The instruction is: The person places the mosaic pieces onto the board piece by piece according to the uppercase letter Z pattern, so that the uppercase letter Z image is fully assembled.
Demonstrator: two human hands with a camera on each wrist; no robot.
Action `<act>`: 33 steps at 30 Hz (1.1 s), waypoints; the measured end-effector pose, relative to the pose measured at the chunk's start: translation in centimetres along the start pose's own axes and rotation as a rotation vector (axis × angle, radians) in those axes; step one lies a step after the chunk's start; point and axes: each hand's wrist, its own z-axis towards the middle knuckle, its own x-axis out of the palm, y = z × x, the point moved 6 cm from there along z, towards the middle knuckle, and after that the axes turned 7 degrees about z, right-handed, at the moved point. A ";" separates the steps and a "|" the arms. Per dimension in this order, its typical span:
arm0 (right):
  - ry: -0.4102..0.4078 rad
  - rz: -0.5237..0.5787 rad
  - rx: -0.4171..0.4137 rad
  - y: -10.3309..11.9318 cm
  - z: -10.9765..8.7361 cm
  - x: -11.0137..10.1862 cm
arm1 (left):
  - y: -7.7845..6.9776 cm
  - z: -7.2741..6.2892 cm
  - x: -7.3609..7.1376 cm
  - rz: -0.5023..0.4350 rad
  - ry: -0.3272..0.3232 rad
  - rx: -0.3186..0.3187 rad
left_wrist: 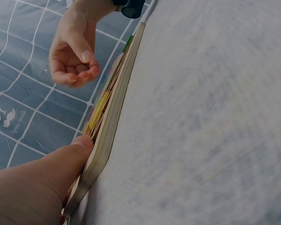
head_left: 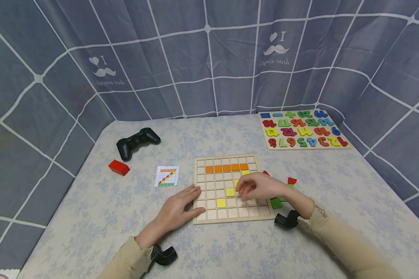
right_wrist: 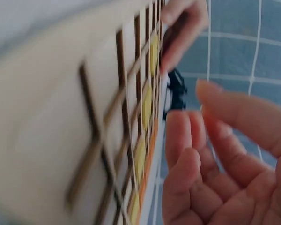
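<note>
A wooden grid board [head_left: 212,214] lies on the table between the hands. A row of several orange squares [head_left: 226,168] fills cells near its far side, and several yellow squares [head_left: 221,202] run diagonally below. My left hand [head_left: 178,206] rests at the board's left edge with fingers extended; its thumb [left_wrist: 75,152] touches the top of the rim. Above the right part of the board hovers my right hand [head_left: 256,186]. Its fingers [right_wrist: 178,136] are loosely curled, with no piece visible between them and the thumb. This hand hides some cells.
Left of the board lies a printed pattern card [head_left: 167,176]. Farther left are a red block [head_left: 119,167] and a black game controller [head_left: 137,143]. Loose green pieces [head_left: 276,203] and a red piece [head_left: 292,181] lie right of the board. A number puzzle board [head_left: 303,147] sits at the back right.
</note>
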 end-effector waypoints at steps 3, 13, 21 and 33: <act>0.003 0.017 0.001 -0.5 -1.0 -1.4 | 0.0 0.0 0.0 0.001 0.002 -0.001; -0.087 0.044 0.050 -2.8 -3.9 -5.6 | 0.0 0.0 -0.1 -0.006 0.007 -0.001; -0.135 0.080 0.101 -5.0 -4.7 -7.8 | 0.1 -0.1 0.0 -0.011 0.009 -0.007; -0.096 0.066 0.150 -6.9 -5.4 -8.9 | 0.1 -0.1 -0.1 -0.012 0.006 -0.013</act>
